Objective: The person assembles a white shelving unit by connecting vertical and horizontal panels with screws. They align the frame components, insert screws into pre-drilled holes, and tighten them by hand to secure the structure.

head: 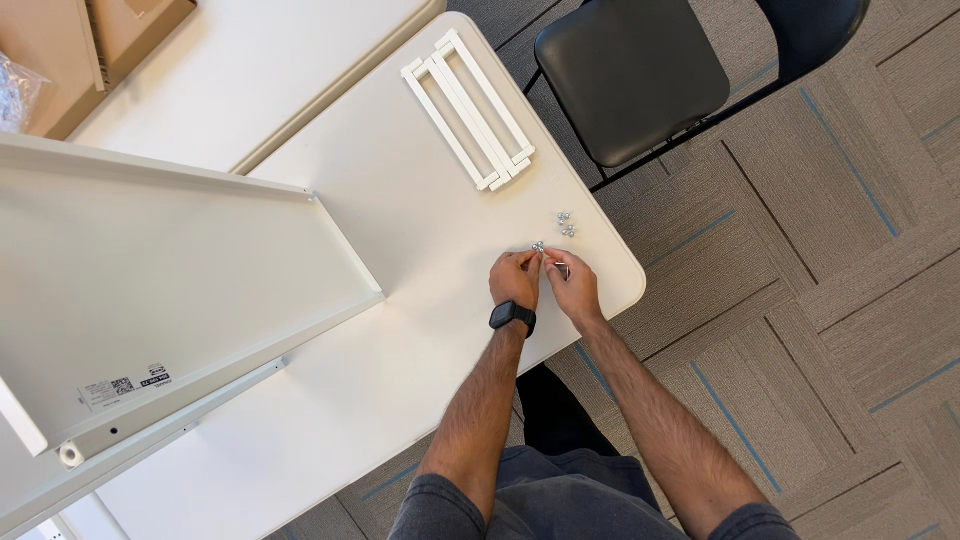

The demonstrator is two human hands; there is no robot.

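Both hands (543,277) pinch small screws (540,247) at fingertips.

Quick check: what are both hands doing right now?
Left hand: pinched shut on a small metal fastener.
Right hand: fingers closed at the same fastener.

bare forearms, black wristwatch (512,317), dark grey short sleeves, dark trousers.

Both hands together, left hand (514,279), right hand (573,287), fingertips pinched
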